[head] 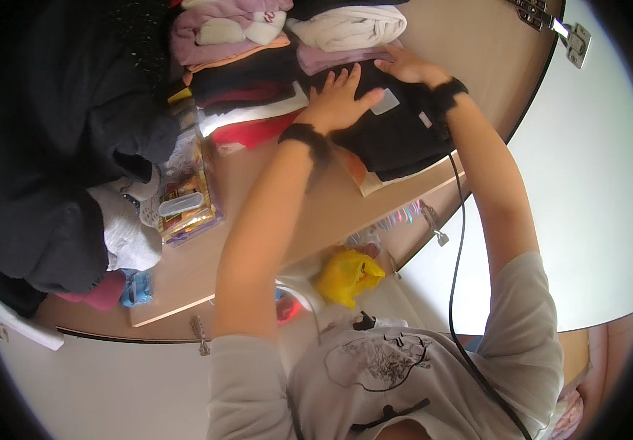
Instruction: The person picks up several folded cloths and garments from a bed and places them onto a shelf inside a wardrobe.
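Note:
My left hand [341, 102] lies palm down on a stack of folded black clothes [399, 140] on a wooden cabinet shelf [256, 187], its fingers spread. My right hand [412, 67] rests at the far right edge of the same stack, beside a folded mauve garment [330, 58], fingers apart. Neither hand appears to grip anything. A pale patch [386, 102] and a small pink tag [425, 119] show on the black cloth. Left of this stack sit more folded clothes, among them a white one [256, 110] and a red one [253, 131]. Above them is a rolled cream garment [349, 27].
Dark clothes [47, 181] bulge at the left beside a clear plastic case [192, 220] of small items. A yellow plastic bag [346, 278] lies below the shelf edge. White doors [580, 192] on metal hinges [574, 44] stand open. A black cable [459, 247] hangs near my right arm.

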Motion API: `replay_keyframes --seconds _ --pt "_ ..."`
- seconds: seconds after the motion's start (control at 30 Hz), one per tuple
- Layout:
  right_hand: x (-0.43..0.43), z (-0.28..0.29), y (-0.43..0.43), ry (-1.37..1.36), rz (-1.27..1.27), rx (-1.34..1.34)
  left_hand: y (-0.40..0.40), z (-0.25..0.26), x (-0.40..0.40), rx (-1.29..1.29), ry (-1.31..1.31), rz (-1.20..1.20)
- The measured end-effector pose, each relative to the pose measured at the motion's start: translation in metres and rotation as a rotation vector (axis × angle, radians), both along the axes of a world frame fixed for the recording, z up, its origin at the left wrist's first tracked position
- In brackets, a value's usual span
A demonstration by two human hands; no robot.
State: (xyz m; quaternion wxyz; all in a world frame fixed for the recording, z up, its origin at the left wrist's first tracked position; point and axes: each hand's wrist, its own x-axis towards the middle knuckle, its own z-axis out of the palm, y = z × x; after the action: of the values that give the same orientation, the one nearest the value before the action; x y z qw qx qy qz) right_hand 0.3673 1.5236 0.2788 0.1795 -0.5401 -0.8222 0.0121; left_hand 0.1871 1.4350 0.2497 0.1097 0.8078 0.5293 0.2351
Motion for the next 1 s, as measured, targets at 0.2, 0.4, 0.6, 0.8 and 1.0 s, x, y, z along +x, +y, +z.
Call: replay_keyframes --seconds 0.2,0.4,0.6,0.8,1.0 --pt "-0.024 0.025 -0.138 0.615 0.194 0.213 -0.094 0.057 -0.043 0.017 -0.526 -0.152" --pt "-0.071 -0.011 -0.256 1.158 0.48 -0.235 -0.221 0.052 -0.06 0.159 -0.68 -0.165" --pt "-0.142 -0.065 -0.28 1.173 0.777 -0.623 -0.302 -0.027 -0.106 0.166 -0.661 0.159" --pt "-0.195 -0.082 -0.311 1.018 1.014 -1.05 -0.397 -0.054 -0.118 0.101 -0.825 0.675" --pt "-0.236 -0.105 -0.353 0.811 1.204 -1.34 -0.484 -0.077 -0.095 0.271 -0.937 1.153"
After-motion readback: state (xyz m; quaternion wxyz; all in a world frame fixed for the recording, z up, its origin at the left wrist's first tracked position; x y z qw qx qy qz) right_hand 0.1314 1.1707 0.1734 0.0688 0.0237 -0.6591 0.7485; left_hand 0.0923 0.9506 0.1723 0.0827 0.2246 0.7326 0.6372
